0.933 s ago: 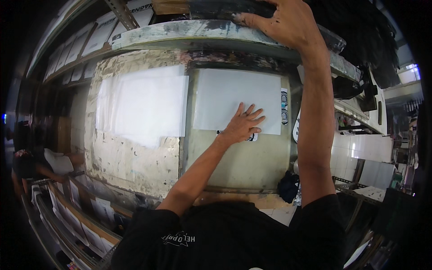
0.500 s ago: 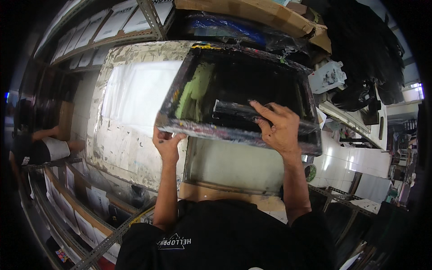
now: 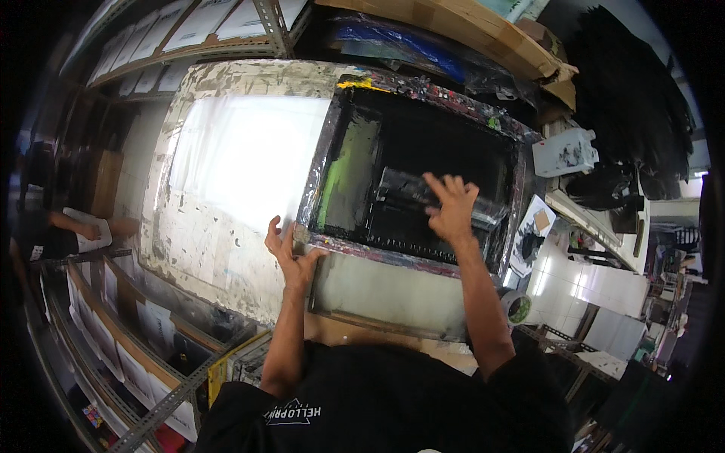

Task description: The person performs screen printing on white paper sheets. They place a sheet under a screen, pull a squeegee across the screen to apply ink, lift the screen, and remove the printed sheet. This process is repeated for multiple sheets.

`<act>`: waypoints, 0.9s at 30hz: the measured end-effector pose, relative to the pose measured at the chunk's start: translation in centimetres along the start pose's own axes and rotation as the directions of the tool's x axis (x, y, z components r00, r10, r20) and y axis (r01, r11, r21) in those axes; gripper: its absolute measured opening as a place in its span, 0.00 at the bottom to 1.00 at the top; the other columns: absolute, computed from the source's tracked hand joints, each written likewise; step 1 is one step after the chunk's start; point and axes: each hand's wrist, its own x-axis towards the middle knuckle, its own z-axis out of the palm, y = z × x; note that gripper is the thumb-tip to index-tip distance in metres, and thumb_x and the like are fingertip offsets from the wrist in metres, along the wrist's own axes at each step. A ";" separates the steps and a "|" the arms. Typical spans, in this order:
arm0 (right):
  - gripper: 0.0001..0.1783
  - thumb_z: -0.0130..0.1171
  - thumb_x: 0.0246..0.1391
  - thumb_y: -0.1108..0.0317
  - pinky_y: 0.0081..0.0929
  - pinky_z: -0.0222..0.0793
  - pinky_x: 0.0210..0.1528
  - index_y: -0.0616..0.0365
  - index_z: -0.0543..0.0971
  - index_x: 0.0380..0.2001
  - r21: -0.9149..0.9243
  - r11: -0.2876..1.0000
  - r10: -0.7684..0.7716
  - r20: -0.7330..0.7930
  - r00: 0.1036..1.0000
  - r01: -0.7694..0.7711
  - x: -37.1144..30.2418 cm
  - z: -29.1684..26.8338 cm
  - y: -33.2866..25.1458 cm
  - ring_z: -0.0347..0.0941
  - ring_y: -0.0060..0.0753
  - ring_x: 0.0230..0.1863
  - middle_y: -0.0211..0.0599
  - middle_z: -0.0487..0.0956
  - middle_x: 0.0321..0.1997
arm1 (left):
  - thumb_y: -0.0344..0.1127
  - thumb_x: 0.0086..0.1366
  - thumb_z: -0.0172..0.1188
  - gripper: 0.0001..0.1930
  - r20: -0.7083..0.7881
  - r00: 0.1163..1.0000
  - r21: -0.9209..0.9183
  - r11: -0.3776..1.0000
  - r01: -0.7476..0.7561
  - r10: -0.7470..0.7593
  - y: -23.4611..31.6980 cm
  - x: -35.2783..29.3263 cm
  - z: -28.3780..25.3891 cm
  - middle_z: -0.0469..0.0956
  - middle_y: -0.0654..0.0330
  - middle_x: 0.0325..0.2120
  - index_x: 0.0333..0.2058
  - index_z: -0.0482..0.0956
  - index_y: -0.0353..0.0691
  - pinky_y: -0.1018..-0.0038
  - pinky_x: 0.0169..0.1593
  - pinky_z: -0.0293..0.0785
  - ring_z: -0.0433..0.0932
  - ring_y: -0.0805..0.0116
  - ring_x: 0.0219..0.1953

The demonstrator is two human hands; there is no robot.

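Observation:
A printing screen (image 3: 332,155) with a dark, ink-stained frame lies on the pale worktable, its mesh mostly coated in black ink. Inside the frame, my right hand (image 3: 453,214) grips a long dark squeegee (image 3: 400,186). The fingers are spread over its far side, with the thumb on the near side. My left hand (image 3: 291,257) is open at the screen's near left corner, fingers apart and the thumb by the frame edge. Left of the screen, a bright white sheet (image 3: 242,162) is spread on the scuffed table (image 3: 200,241).
A grey panel (image 3: 385,294) shows between the screen and my body. Metal racks with white printed pieces stand far left (image 3: 174,34) and near left (image 3: 113,317). A stained white jug (image 3: 565,153) stands right of the screen. Another person's arm (image 3: 72,223) shows at the left.
The screen has come down from a tilt to lie flatter, shifting slightly right in view. My left hand's fingers have opened off its corner. The squeegee sits farther from the near frame edge.

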 end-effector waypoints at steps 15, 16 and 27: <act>0.37 0.68 0.46 0.71 0.42 0.58 0.58 0.38 0.76 0.63 -0.048 0.995 -0.091 -0.126 0.988 0.086 17.5 -0.3 10.2 0.73 0.47 0.56 0.51 0.80 0.55 | 0.55 0.36 0.83 0.50 0.007 0.999 -0.098 0.995 0.034 -0.034 0.8 0.3 -0.2 0.61 0.50 0.64 0.60 0.76 0.39 0.55 0.63 0.61 0.58 0.49 0.62; 0.36 0.67 0.47 0.71 0.42 0.59 0.58 0.38 0.77 0.62 -0.015 0.997 -0.077 -0.095 0.992 0.076 17.6 -0.8 9.8 0.74 0.47 0.55 0.52 0.81 0.54 | 0.53 0.36 0.84 0.50 0.016 0.999 -0.093 0.995 0.042 -0.041 0.4 0.2 -0.2 0.62 0.50 0.63 0.60 0.75 0.39 0.55 0.63 0.61 0.58 0.49 0.62; 0.30 0.63 0.51 0.72 0.47 0.74 0.45 0.33 0.79 0.58 -0.042 0.999 -0.031 -0.043 0.999 0.029 2.6 -2.8 -0.5 0.80 0.56 0.44 0.57 0.82 0.45 | 0.30 0.37 0.82 0.47 0.008 0.980 -0.364 0.912 0.189 -0.200 1.2 -0.2 -0.2 0.69 0.55 0.55 0.60 0.74 0.36 0.62 0.63 0.61 0.64 0.58 0.58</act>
